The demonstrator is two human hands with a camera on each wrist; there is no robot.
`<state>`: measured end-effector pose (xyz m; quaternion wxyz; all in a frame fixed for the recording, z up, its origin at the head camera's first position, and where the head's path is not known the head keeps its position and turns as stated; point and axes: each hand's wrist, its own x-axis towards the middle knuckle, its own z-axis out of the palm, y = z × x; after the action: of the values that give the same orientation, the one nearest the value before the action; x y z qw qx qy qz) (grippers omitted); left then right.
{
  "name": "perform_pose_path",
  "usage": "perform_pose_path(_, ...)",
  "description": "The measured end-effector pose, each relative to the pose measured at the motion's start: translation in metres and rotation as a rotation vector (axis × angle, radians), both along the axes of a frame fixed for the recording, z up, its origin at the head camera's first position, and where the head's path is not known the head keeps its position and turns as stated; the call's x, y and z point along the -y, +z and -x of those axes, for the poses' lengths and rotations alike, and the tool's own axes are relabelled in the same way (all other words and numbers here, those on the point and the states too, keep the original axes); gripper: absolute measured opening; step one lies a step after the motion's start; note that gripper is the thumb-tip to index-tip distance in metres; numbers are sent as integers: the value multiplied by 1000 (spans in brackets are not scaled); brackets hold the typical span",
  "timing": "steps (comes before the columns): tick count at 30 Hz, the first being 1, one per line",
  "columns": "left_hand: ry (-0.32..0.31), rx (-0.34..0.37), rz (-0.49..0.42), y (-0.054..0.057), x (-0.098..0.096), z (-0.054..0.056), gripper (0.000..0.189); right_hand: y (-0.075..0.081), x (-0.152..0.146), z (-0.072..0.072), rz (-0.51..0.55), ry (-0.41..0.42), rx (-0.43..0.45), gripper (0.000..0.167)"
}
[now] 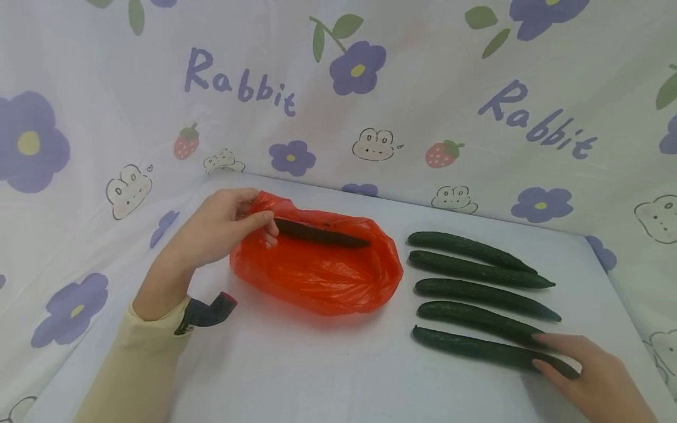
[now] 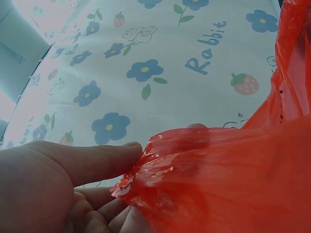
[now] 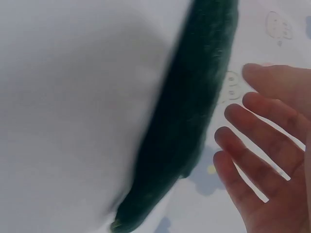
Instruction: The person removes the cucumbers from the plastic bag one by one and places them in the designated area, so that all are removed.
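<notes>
My left hand (image 1: 219, 229) pinches the gathered left edge of a red plastic bag (image 1: 317, 276), its mouth spread wide. In the left wrist view, the thumb presses the crinkled plastic (image 2: 194, 165) against the fingers. One dark cucumber (image 1: 322, 236) lies inside the bag along its far side, its left end behind my fingers. At the lower right, my right hand (image 1: 597, 370) is around the right end of the nearest cucumber (image 1: 471, 345), fingers spread. The right wrist view has those relaxed fingers (image 3: 257, 145) beside the long green cucumber (image 3: 189, 97).
Several more cucumbers (image 1: 481, 270) lie roughly parallel in a column right of the bag, on the white table (image 1: 338, 364). A dark band (image 1: 208, 311) sticks out from my left wrist. Behind the table hangs a printed curtain (image 1: 412, 88) with flowers and rabbits.
</notes>
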<state>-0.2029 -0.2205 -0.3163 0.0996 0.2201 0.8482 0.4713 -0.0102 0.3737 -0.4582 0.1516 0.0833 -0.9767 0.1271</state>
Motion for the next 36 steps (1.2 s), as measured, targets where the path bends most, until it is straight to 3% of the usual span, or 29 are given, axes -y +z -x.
perform_pose_path(5, 0, -6, -6, 1, -1, -1, 14, 15, 13, 11, 59, 42, -110, 59)
perform_pose_path(11, 4, 2, -9, -2, 1, -6, 14, 39, 49, 37, 150, 154, -220, 60)
perform_pose_path(16, 8, 5, -2, -3, 2, -7, 14, 57, 82, 62, 218, 263, -257, 55)
perform_pose_path(24, -10, -31, 2, 3, 0, -2, 14, 78, 133, 101, 259, 344, -249, 48)
perform_pose_path(28, -12, -33, 14, 4, 0, -2, 14, 86, 161, 120, 265, 365, -179, 47)
perform_pose_path(36, -16, -9, -6, 4, 1, -4, 18, 97, 221, 161, 246, 445, 67, 41)
